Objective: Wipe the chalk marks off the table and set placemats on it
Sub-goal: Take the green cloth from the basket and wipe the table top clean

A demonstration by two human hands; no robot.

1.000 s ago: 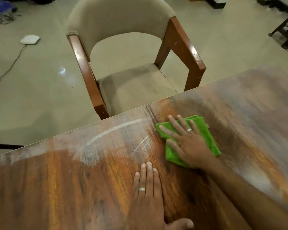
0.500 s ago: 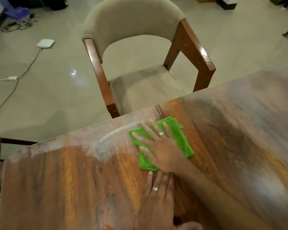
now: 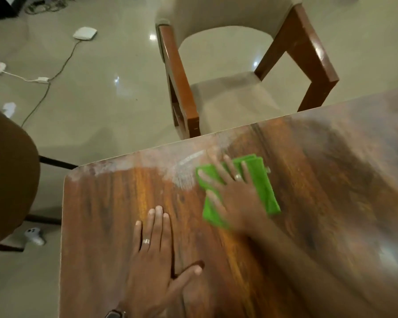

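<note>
Wiping in progress: right hand [image 3: 236, 196], flat on the green cloth [image 3: 265, 189], has swept leftward across the table [image 3: 331, 203] into the shrinking chalk smear [image 3: 182, 177] while the open left hand [image 3: 152, 253] braces; placemats unseen.

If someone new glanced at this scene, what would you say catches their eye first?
The bright green folded cloth stands out, pressed flat under the right hand near the far edge of the glossy brown wooden table. Just left of it, smeared white chalk marks run along that edge. The left hand lies flat on the tabletop, nearer the person.
</note>
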